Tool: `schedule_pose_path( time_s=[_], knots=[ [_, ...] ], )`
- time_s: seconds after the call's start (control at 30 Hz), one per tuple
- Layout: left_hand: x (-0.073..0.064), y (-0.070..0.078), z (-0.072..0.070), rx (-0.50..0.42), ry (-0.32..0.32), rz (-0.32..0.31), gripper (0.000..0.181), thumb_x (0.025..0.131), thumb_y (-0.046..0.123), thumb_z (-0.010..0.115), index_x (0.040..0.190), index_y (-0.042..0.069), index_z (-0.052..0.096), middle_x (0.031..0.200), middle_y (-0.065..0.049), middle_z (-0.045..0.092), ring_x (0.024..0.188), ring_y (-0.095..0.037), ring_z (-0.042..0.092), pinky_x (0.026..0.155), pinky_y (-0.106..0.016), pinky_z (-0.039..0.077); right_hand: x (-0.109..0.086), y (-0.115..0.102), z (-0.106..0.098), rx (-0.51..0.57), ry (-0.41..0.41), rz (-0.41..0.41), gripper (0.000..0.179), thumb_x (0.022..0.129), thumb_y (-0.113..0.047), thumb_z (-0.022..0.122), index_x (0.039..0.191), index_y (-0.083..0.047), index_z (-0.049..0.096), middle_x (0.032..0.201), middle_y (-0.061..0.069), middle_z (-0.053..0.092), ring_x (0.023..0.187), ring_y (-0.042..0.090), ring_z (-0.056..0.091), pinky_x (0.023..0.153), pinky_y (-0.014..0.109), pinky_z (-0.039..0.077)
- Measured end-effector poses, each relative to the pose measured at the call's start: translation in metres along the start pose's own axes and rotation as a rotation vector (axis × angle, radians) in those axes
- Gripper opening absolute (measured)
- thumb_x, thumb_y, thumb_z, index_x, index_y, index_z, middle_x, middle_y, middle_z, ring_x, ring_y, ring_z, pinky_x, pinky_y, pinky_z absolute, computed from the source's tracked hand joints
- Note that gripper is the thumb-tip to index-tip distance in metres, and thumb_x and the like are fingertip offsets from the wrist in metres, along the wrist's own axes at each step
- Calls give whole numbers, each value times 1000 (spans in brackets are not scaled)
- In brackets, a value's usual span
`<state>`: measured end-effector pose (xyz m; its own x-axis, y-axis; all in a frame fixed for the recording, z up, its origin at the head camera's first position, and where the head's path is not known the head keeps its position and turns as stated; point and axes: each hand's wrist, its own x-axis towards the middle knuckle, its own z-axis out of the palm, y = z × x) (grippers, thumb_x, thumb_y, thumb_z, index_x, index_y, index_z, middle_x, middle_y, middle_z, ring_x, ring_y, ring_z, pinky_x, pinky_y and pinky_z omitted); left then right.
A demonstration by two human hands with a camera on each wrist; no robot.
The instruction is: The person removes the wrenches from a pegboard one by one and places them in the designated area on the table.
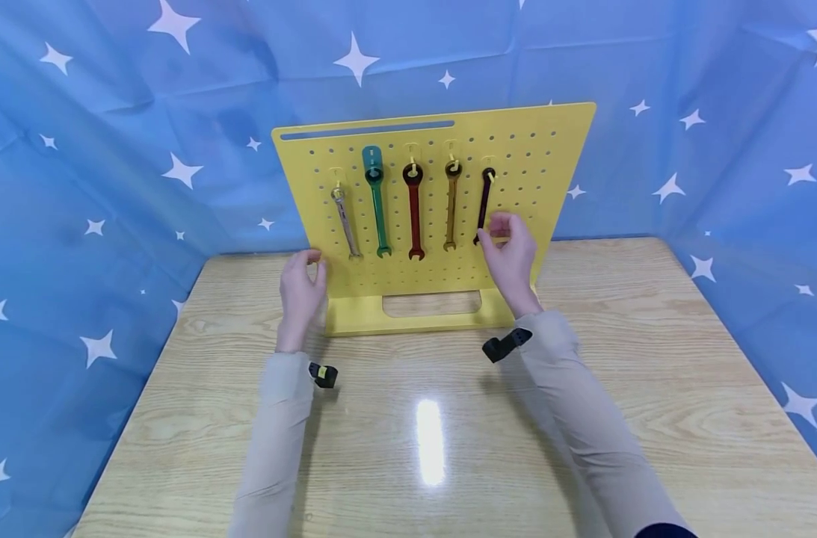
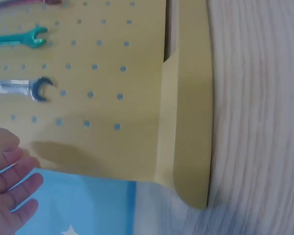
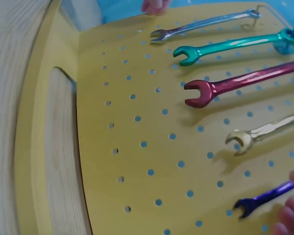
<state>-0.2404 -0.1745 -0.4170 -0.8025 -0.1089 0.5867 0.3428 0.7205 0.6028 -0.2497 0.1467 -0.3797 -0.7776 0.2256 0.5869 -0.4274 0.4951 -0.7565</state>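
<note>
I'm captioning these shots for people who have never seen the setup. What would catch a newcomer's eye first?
The bright yellow pegboard standing on the wooden table against a starry blue backdrop stands out first. Five wrenches hang on it in a row: silver, green, red, gold and dark purple. The right hand is at the purple wrench's lower end, while the left hand is at the board's left edge.

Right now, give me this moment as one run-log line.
left hand: at pegboard left edge, open | right hand: fingers at dark wrench, grip unclear | five wrenches hanging
</note>
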Motion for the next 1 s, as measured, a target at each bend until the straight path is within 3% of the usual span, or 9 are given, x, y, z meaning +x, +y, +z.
schedule_pose_path(
  time_s=[0.23, 0.5, 0.77, 1.0],
  knots=[
    [10, -9, -1, -222, 16, -176, 18, 89, -2, 58, 103, -13, 55, 96, -26, 59, 88, -36, 57, 83, -41, 46, 6, -2, 13, 58, 104, 42, 21, 83, -2, 68, 99, 9, 60, 89, 20, 62, 77, 28, 59, 66, 21, 45],
    [16, -20, -1, -426, -63, -388, 27, 93, 8, 57, 113, -10, 54, 104, -20, 59, 87, -14, 53, 81, -23, 44, 10, -3, 20, 50, 163, 84, 19, 82, 0, 68, 96, 8, 59, 87, 19, 62, 76, 28, 59, 69, 25, 46],
    [21, -26, 2, -494, -102, -456, 24, 93, 13, 60, 102, -8, 58, 84, 0, 55, 76, -6, 51, 77, -21, 50, 12, -4, 25, 46, 195, 115, 17, 81, 1, 69, 93, 7, 59, 85, 18, 62, 74, 26, 59, 67, 23, 45],
    [22, -26, 4, -524, -93, -458, 21, 92, 12, 61, 97, -8, 59, 79, 2, 54, 74, -8, 53, 88, -45, 47, 12, -2, 27, 9, 215, 119, 13, 81, 1, 66, 91, 6, 58, 85, 16, 61, 74, 25, 59, 68, 24, 46]
  ],
)
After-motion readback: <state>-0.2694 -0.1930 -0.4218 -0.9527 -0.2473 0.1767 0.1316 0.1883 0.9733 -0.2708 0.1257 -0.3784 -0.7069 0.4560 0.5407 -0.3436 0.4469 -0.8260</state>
